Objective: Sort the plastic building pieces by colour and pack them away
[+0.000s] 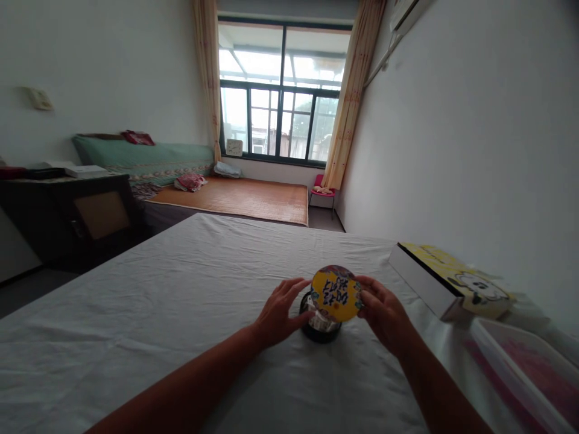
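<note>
My right hand [382, 307] pinches the right edge of a round yellow disc [335, 293] with dark characters and a patterned border, which looks like a lid. The disc is tilted over a low round dark container [320, 331] standing on the white cloth. Something shiny and silvery shows inside or on the container, partly covered by the disc. My left hand [284, 310] curves around the container's left side, thumb in front and fingers behind. The disc hides part of the container's far rim.
On the right lie a yellow-and-white box [452, 280] with a cartoon picture and a clear plastic box [520, 367] with pink contents. White cloth [158, 313] covers the table. Beyond it are a bed [244, 199], a dark cabinet [58, 205] and a pink chair [322, 184].
</note>
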Demonstrator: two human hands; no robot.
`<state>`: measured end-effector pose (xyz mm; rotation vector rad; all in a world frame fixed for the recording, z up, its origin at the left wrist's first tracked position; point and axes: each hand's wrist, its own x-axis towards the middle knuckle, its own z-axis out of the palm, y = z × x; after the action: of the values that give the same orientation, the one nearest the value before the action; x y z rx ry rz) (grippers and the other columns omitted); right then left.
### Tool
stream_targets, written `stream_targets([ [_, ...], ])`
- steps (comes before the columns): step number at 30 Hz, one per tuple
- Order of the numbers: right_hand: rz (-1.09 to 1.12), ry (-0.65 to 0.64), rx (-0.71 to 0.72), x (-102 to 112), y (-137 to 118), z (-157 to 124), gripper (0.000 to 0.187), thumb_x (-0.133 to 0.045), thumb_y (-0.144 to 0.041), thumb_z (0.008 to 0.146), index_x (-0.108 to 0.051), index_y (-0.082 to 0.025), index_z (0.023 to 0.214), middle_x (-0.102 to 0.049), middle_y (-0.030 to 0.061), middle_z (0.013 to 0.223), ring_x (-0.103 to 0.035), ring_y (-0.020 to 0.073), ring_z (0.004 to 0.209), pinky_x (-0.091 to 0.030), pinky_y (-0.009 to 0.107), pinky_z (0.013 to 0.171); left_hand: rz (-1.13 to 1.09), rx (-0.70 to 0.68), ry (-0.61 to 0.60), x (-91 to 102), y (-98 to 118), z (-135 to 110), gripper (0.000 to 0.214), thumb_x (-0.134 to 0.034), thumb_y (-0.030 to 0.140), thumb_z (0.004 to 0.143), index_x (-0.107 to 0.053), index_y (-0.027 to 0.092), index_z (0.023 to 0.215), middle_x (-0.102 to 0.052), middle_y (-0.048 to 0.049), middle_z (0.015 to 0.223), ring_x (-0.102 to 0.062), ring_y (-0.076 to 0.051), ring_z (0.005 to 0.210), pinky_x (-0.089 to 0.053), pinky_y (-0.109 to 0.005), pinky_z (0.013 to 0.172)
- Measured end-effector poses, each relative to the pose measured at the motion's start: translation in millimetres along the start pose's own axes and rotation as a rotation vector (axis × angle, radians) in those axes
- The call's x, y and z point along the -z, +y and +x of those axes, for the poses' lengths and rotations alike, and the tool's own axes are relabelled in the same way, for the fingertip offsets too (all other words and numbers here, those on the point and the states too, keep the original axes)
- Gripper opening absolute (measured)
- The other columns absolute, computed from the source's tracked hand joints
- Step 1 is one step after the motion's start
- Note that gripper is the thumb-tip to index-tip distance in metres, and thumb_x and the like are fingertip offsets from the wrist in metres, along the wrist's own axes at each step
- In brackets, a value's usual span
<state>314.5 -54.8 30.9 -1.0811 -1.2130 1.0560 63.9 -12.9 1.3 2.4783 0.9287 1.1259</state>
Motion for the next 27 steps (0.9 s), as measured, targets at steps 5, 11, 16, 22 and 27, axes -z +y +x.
stream_targets([
  [5, 0.036, -0.097, -0.177, -21.4, 8.0, -3.8, 0.044, -0.062, -0.044, 0.077, -0.055, -0.020, 0.113, -0.066, 0.0049, 0.094, -0.060, 0.0130, 0.071, -0.050, 0.023, 0.054, 0.005, -0.022, -0.104, -3.5, 0.4, -0.8, 0.066, -0.073, 0.048, 0.070, -0.049, 0.022, 0.126, -0.058, -0.0101, 0.125, -0.048, -0.028, 0.120, -0.037, -0.044, 0.105],
  [11, -0.228, -0.045, -0.148, -15.5, 19.0, 1.0, 0.045, -0.061, -0.049, 0.074, -0.060, -0.016, 0.104, -0.066, 0.0040, 0.086, -0.060, 0.0154, 0.067, -0.053, 0.026, 0.047, -0.005, 0.093, -0.153, -4.2, -3.7, -2.8, 0.087, -0.081, 0.046, 0.058, -0.042, 0.024, 0.133, -0.052, -0.0107, 0.131, -0.046, -0.030, 0.121, -0.039, -0.046, 0.102],
  [16, -0.478, 0.024, -0.032, -15.9, 26.4, 5.3, 0.042, -0.052, -0.051, 0.080, -0.061, -0.018, 0.105, -0.067, 0.0057, 0.089, -0.062, 0.0192, 0.071, -0.054, 0.030, 0.051, -0.064, 0.085, -0.222, -10.1, -12.7, -5.4, 0.097, -0.079, 0.046, 0.060, -0.031, 0.024, 0.141, -0.043, -0.0116, 0.141, -0.040, -0.030, 0.129, -0.034, -0.046, 0.107],
  [22, -0.759, 0.061, 0.179, -21.3, 29.9, 2.7, 0.044, -0.051, -0.052, 0.083, -0.061, -0.024, 0.115, -0.062, 0.0106, 0.116, -0.058, 0.0263, 0.105, -0.052, 0.040, 0.081, -0.108, 0.115, -0.246, -12.3, -11.9, -7.9, 0.092, -0.077, 0.041, 0.066, -0.029, 0.024, 0.142, -0.044, -0.0118, 0.141, -0.042, -0.029, 0.129, -0.037, -0.046, 0.106],
  [27, -0.909, -0.210, 0.282, -38.9, 35.5, -4.6, 0.080, -0.072, -0.051, 0.065, -0.046, -0.025, 0.136, -0.038, 0.0139, 0.145, -0.034, 0.0338, 0.132, -0.031, 0.050, 0.106, -0.083, 0.126, -0.259, -16.4, -14.3, -9.0, 0.094, -0.076, 0.040, 0.066, -0.026, 0.022, 0.144, -0.043, -0.0136, 0.142, -0.043, -0.031, 0.129, -0.035, -0.048, 0.107],
])
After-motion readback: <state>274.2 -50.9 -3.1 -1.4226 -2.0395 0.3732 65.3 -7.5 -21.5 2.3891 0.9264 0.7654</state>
